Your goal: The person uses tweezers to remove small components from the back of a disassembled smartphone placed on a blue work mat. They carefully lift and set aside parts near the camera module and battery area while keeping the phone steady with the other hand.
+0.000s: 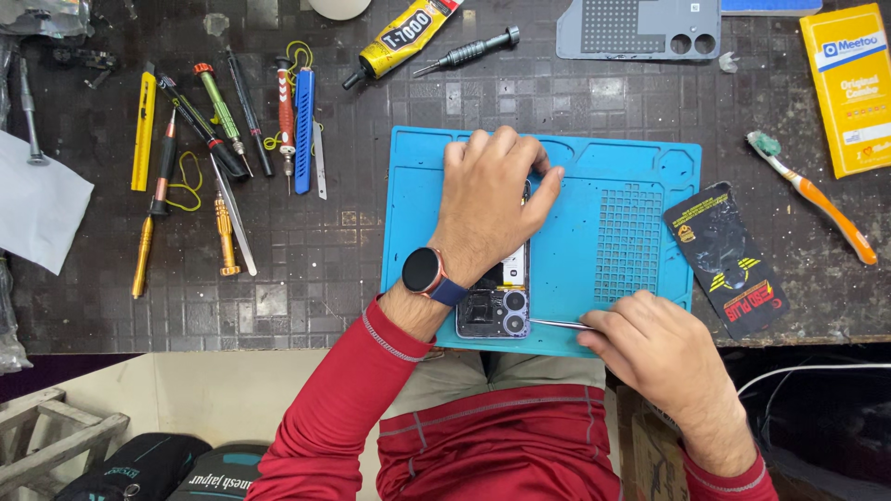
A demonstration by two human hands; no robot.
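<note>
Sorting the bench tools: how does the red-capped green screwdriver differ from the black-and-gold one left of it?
The green screwdriver is shorter, with a green handle and red cap; the black-and-gold screwdriver is longer, with a black grip and gold shaft. The green one leans with its top to the left; the black-and-gold one leans the other way and lies nearer the table's front edge. Both lie untouched on the dark table, left of the blue mat.

Dark tiled workbench (pixel 306 278): blue mat (pixel 594 260), screwdrivers (pixel 223 121), glue tube (pixel 404 39), toothbrush (pixel 812 195), yellow box (pixel 852 88), grey phone cover (pixel 640 28), black packet (pixel 729 260).
</note>
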